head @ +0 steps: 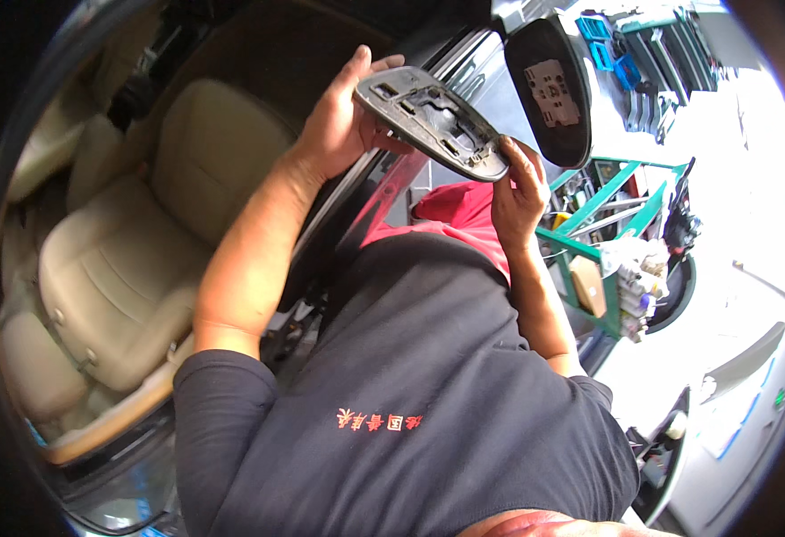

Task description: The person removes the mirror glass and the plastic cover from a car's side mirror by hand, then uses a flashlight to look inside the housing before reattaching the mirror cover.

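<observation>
A car side-mirror glass (432, 121) is held up between both my hands, its dark plastic backing with slots and clip mounts facing me. My left hand (338, 124) grips the wider left end, thumb at the edge and some fingers hidden behind it. At the narrower right end, my right hand (522, 191) pinches the rim with thumb and fingers. Just beyond, to the right, is the black side-mirror housing (516, 87), its glass side open. Inside it a pale mounting plate (553, 92) shows, apart from the glass.
A beige car seat (124, 268) lies to my left, past the door opening. To the right stands a green-framed rack (577, 250) holding tools and bottles, with a dark round bin (684, 295) beside it. Blue plastic bins (600, 56) are farther off.
</observation>
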`<state>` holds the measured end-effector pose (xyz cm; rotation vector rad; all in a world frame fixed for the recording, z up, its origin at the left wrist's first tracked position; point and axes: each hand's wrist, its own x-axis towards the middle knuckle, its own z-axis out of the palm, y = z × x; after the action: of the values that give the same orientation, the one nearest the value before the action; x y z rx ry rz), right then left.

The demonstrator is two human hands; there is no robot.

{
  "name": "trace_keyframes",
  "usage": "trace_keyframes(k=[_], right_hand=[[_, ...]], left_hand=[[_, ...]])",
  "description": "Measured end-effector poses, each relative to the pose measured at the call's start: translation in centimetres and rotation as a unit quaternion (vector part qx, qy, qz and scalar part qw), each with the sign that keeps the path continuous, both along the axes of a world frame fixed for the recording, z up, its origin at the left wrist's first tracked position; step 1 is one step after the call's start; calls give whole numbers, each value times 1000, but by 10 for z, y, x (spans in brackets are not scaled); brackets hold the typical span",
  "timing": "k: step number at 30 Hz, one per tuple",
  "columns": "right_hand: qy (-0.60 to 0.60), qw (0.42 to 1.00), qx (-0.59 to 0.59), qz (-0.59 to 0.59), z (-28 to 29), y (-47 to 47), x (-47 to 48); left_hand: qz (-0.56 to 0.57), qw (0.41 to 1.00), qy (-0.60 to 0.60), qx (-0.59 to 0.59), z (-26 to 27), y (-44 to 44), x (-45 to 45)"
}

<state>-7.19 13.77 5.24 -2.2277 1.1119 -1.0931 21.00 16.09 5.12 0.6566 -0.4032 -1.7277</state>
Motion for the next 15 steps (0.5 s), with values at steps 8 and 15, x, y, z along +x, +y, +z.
trace_keyframes(k=[8,15], right_hand=[[-74,993,79,43,-8,-13,21],[-38,991,125,-10,-14,-7,25]], left_hand=[[75,996,-17,40,2,6,2],[106,992,-39,47,0,4,2]])
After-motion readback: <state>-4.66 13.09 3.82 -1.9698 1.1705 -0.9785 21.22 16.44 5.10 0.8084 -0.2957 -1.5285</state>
